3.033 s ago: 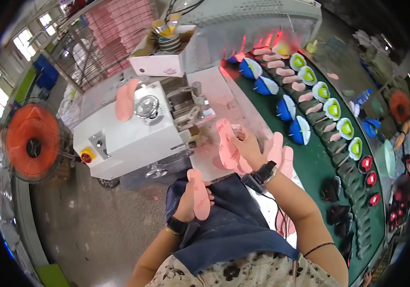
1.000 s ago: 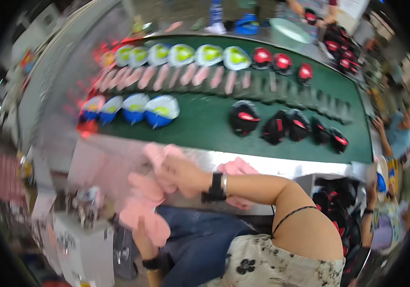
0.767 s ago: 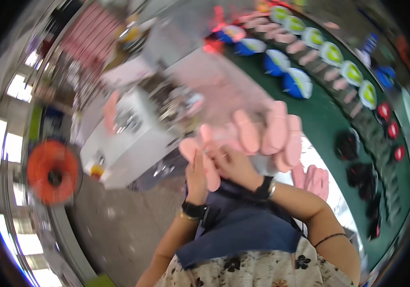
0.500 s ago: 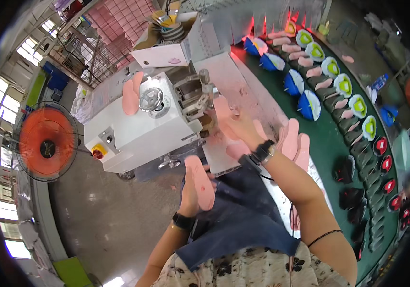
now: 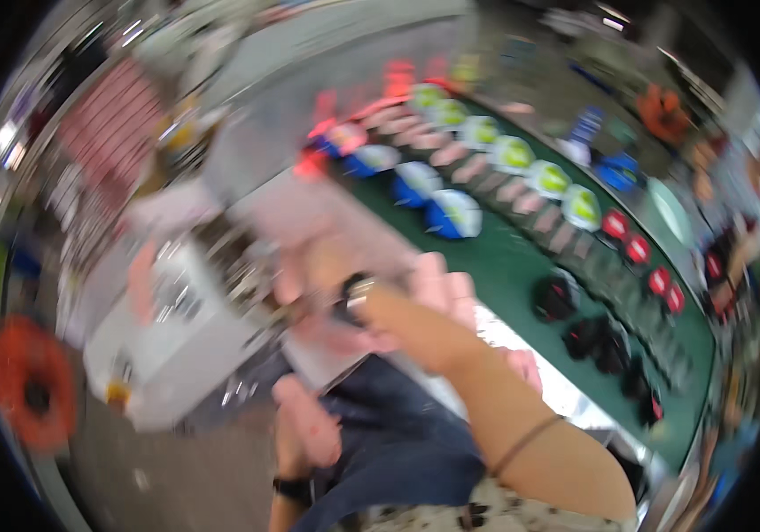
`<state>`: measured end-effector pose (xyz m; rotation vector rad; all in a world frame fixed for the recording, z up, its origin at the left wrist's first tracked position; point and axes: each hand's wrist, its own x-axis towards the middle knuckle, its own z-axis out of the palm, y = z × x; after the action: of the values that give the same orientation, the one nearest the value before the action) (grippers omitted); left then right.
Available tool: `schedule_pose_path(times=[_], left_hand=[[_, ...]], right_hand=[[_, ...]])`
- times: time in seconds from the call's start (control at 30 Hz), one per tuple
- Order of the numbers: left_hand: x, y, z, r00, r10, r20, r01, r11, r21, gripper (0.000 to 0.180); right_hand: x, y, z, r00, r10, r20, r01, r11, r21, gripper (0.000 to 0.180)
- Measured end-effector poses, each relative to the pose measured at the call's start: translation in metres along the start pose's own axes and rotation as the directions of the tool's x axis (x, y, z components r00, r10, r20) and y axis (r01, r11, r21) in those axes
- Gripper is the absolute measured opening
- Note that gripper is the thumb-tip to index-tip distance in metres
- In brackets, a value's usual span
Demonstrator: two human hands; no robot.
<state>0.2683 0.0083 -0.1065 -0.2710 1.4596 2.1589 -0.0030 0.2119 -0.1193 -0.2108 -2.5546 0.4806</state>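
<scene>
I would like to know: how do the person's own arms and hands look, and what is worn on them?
The left hand and the right hand show no gloves, and the visible forearms are without sleeves. The left wrist has a dark band. The right wrist has a black band with a pale, shiny edge. A thin dark cord circles the right arm higher up. Blur hides finer details.

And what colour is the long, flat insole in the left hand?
The insole is pink; see head view.
</scene>
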Motion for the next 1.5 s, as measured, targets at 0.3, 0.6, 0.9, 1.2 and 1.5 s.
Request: schedule_pose_path(times=[0.3, 0.6, 0.9, 1.2, 1.5], left_hand=[[0.007, 0.04, 0.049, 0.921, -0.312, -0.232, 0.304, 0.95, -0.071, 0.043], [0.058, 0.006, 0.038, 0.978, -0.208, 0.005, 0.208, 0.978, -0.008, 0.039], [0.054, 0.003, 0.054, 0.997, -0.045, 0.064, 0.028, 0.969, 0.247, 0.035], [0.058, 0.021, 0.072, 0.976, 0.216, 0.027, -0.204, 0.865, 0.459, 0.036], [0.01, 0.072, 0.054, 0.991, -0.018, -0.136, 0.01, 0.998, -0.057, 0.068]], right_hand=[[0.06, 0.039, -0.051, 0.933, 0.268, 0.242, -0.358, 0.592, 0.722, 0.031], [-0.108, 0.461, -0.282, 0.696, 0.53, -0.484, -0.636, 0.768, -0.075, 0.026], [-0.11, 0.474, -0.253, 0.543, 0.53, -0.651, -0.544, 0.813, 0.208, 0.027], [-0.15, 0.086, -0.184, 0.878, -0.173, 0.445, -0.134, 0.805, 0.578, 0.026], [-0.102, 0.009, -0.109, 0.808, 0.065, 0.586, -0.488, 0.632, 0.603, 0.035]])
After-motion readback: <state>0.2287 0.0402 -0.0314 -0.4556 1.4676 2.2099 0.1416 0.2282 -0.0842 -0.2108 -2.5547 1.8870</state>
